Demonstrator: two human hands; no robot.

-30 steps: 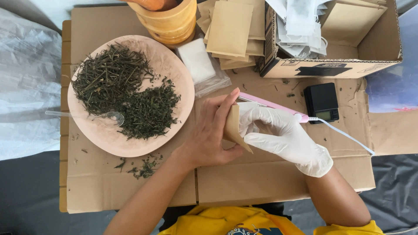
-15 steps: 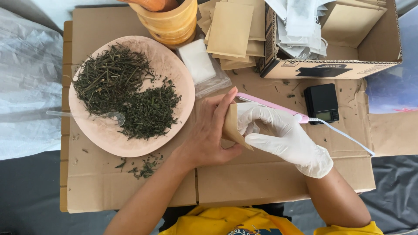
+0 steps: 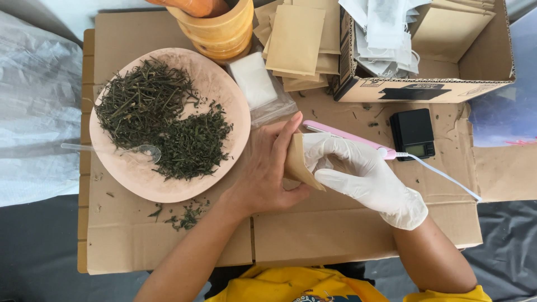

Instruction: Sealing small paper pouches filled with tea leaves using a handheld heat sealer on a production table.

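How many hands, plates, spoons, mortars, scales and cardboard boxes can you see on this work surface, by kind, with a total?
Hands: 2, bare left hand and white-gloved right hand, both on a brown paper pouch
Pink plate of dried herbs: 1
Clear plastic spoon: 1
Wooden mortar: 1
Black pocket scale: 1
Open cardboard box: 1
Total: 7

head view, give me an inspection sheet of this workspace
surface: flattened cardboard, herb crumbs scattered on it
job's things: small brown paper pouch held by both hands; pink sealer tool behind them
clutter: pink plate of dried herbs with clear spoon, wooden mortar, stack of brown pouches, open box, black pocket scale
grippers: left hand bare; right hand in white glove
cables: white cord from sealer
surroundings: grey floor, white plastic sheet on the left
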